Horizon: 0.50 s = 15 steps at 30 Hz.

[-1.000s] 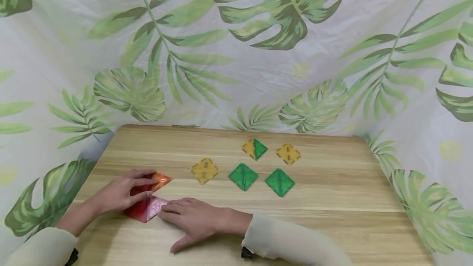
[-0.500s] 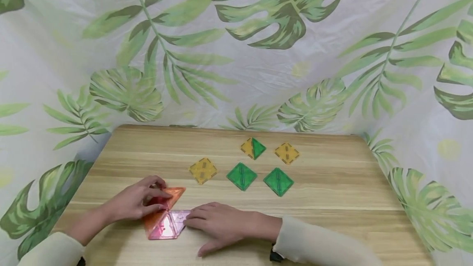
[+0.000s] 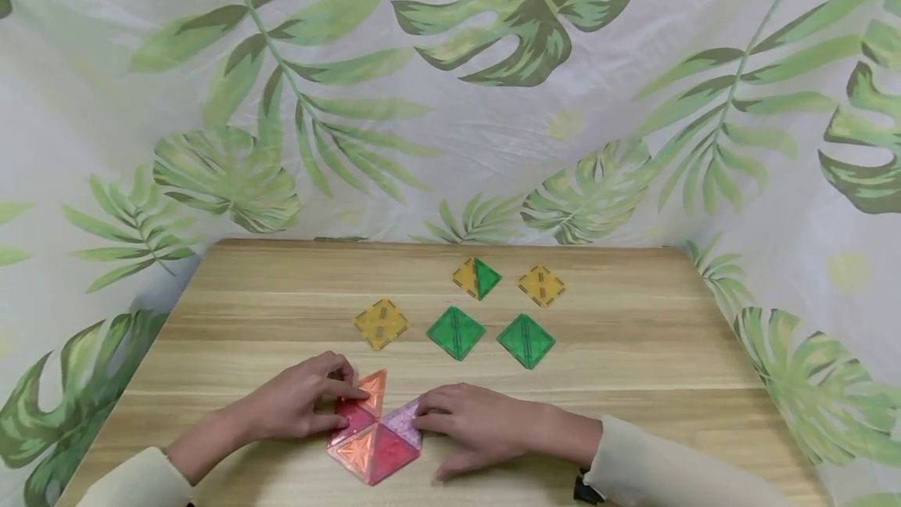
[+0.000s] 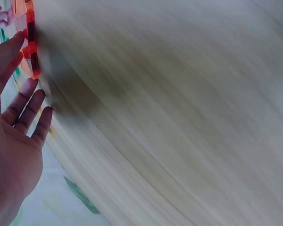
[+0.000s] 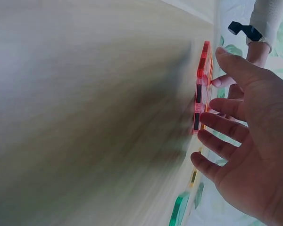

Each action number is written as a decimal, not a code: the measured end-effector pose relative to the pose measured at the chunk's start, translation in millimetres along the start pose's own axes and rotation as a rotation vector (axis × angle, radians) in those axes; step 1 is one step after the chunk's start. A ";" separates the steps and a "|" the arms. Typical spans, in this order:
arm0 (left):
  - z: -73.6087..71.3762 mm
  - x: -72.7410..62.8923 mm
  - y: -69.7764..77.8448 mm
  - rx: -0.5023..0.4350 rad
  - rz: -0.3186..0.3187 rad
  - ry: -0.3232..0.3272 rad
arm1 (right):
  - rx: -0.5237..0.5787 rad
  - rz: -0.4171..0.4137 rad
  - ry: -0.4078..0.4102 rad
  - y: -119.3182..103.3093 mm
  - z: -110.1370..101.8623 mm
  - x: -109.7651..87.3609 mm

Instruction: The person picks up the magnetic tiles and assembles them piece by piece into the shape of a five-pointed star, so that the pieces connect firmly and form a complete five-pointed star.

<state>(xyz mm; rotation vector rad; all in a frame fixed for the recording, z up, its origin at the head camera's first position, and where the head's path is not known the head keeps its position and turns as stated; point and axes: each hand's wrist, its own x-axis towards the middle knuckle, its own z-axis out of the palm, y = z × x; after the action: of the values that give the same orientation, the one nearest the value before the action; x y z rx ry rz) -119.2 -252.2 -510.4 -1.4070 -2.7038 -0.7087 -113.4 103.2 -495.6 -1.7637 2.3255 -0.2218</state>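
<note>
A fan of triangular magnetic tiles (image 3: pixel 394 456), see-through orange, red and pale purple, lies flat near the table's front, its tips meeting in the middle. At its left side my left hand (image 3: pixel 303 397) touches the upper orange tile (image 3: pixel 373 390) and the red tile under it with its fingertips. Across from it, the fingertips of my right hand (image 3: pixel 486 421) rest on the purple tile (image 3: pixel 403 419). Both wrist views show the fingers fairly straight, beside the tiles' edges: the left hand (image 4: pixel 19 127) and the right hand (image 5: pixel 245 122). The fingers partly cover the outer tiles.
Behind the fan lie two green diamonds (image 3: pixel 455 332) made of triangles, two yellow diamonds (image 3: pixel 381 324) and one half-yellow, half-green diamond (image 3: pixel 476 278). The wooden table (image 3: pixel 633 429) ends at a leaf-print cloth (image 3: pixel 450 139).
The joined tiles have slid right and toward me and turned, now showing more of the fan. Both hands have moved right along with them. The diamonds behind stay in place.
</note>
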 end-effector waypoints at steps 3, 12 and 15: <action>4.7 8.6 8.1 0.002 0.014 -0.006 | 0.013 0.008 0.016 2.7 1.4 -12.2; 21.3 34.9 24.8 0.048 0.032 -0.037 | 0.076 0.094 0.062 14.9 2.5 -44.2; 25.3 44.2 29.9 0.052 0.024 -0.058 | 0.092 0.134 0.060 18.6 1.7 -54.3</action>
<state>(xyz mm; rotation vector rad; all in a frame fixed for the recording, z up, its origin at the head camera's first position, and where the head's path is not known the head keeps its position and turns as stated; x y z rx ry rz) -117.3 -193.1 -512.1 -1.4678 -2.7217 -0.6007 -116.1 160.5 -497.5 -1.5724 2.4226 -0.3580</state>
